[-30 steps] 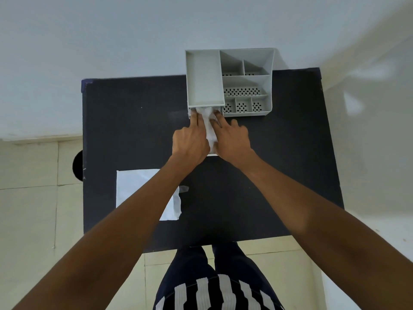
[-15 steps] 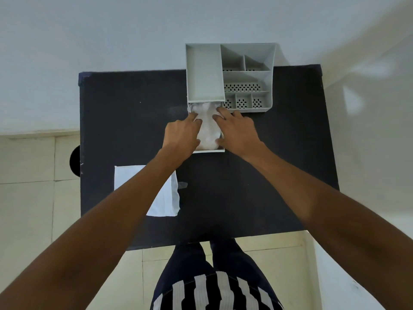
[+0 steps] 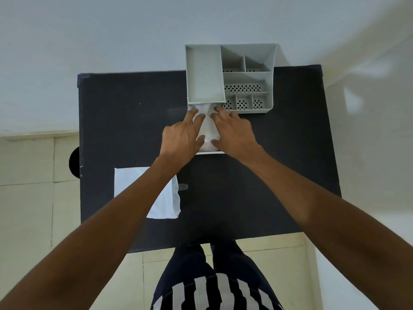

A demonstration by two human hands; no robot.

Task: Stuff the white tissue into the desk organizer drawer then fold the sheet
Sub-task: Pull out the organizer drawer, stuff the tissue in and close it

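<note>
A grey desk organizer (image 3: 248,79) stands at the far edge of the black table (image 3: 134,121). Its white drawer (image 3: 210,152) is pulled out toward me under the left compartment. The white tissue (image 3: 207,128) lies crumpled inside the drawer. My left hand (image 3: 181,139) presses on the tissue's left side with fingers spread. My right hand (image 3: 234,133) presses on its right side, fingertips near the organizer's front. A white sheet (image 3: 134,184) lies flat at the table's near left, partly hidden under my left forearm.
The organizer has several small perforated compartments (image 3: 243,104) on its right. A pale wall (image 3: 111,30) rises behind the table. Tiled floor (image 3: 29,198) shows at the left. My legs and a striped garment (image 3: 212,287) are at the table's near edge.
Both hands have spread apart over the tissue, which sits wider and flatter in the drawer. More of the drawer's front edge shows than a second ago.
</note>
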